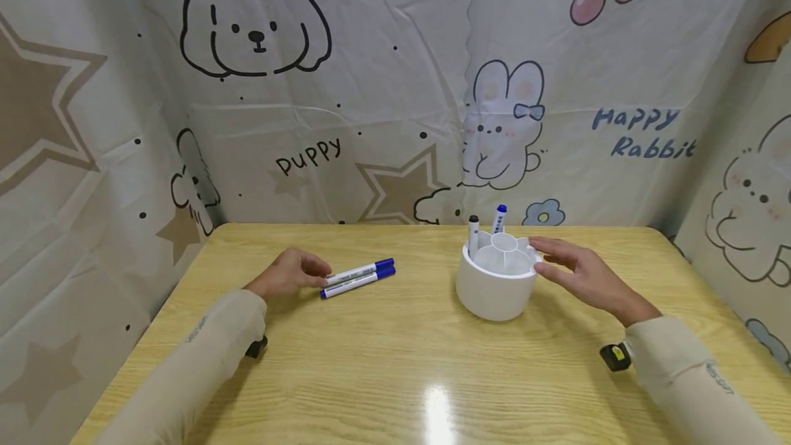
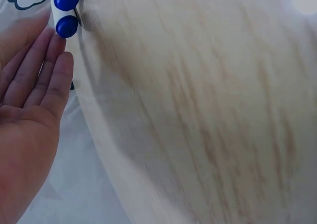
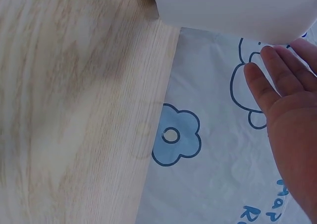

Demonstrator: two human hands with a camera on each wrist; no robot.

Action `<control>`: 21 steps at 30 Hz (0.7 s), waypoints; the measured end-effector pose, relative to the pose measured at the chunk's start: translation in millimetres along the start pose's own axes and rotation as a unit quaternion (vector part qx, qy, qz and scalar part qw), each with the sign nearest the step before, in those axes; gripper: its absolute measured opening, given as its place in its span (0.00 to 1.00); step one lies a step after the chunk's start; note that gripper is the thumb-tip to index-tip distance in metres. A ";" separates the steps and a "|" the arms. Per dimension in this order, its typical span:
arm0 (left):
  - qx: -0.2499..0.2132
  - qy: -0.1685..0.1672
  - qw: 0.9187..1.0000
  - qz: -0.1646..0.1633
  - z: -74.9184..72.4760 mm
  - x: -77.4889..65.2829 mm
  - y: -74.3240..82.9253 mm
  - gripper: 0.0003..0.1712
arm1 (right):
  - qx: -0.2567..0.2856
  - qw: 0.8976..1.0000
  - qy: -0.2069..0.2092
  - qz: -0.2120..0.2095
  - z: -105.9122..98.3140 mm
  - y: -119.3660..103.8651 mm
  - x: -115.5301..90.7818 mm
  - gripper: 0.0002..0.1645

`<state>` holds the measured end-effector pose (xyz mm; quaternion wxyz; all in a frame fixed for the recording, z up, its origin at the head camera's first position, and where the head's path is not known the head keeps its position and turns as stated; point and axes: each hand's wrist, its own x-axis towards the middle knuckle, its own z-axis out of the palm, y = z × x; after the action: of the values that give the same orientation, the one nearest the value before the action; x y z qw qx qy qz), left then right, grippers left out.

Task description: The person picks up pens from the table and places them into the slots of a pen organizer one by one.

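Note:
Two white markers with blue caps lie side by side on the table in the head view, the far marker (image 1: pixel 355 274) and the near marker (image 1: pixel 355 284). My left hand (image 1: pixel 296 271) is at their left end, its fingertips by the far marker's end. In the left wrist view, its fingers (image 2: pixel 32 80) are loosely extended beside the blue marker ends (image 2: pixel 66 27). A round white pen holder (image 1: pixel 494 296) with petal-shaped compartments stands to the right. It holds a black-capped marker (image 1: pixel 474 233) and a blue-capped marker (image 1: pixel 500 218). My right hand (image 1: pixel 577 270) rests its extended fingers against the holder's right rim.
The wooden table (image 1: pixel 383 356) carries the markers and holder. A printed cloth (image 1: pixel 395 101) hangs behind its far edge and along both sides. A dark wrist device (image 1: pixel 616 356) sits by the right sleeve, and another (image 1: pixel 256 347) by the left sleeve.

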<state>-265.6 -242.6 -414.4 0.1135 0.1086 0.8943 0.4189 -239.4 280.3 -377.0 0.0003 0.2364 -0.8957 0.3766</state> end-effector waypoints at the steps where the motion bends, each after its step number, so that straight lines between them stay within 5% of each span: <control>1: 0.001 -0.001 1.000 -0.001 0.1 0.0 -0.5 0.13 | 0.002 1.000 -0.001 0.001 0.4 0.1 0.1 0.31; 21: 0.010 -0.004 1.000 0.007 0.9 0.5 -6.3 0.10 | 0.007 1.000 0.002 0.009 -0.5 -0.8 -2.5 0.31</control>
<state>-266.4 -245.7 -419.9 0.1129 0.1170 0.8973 0.4105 -237.0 281.2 -376.6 -0.0029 0.2278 -0.8952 0.3830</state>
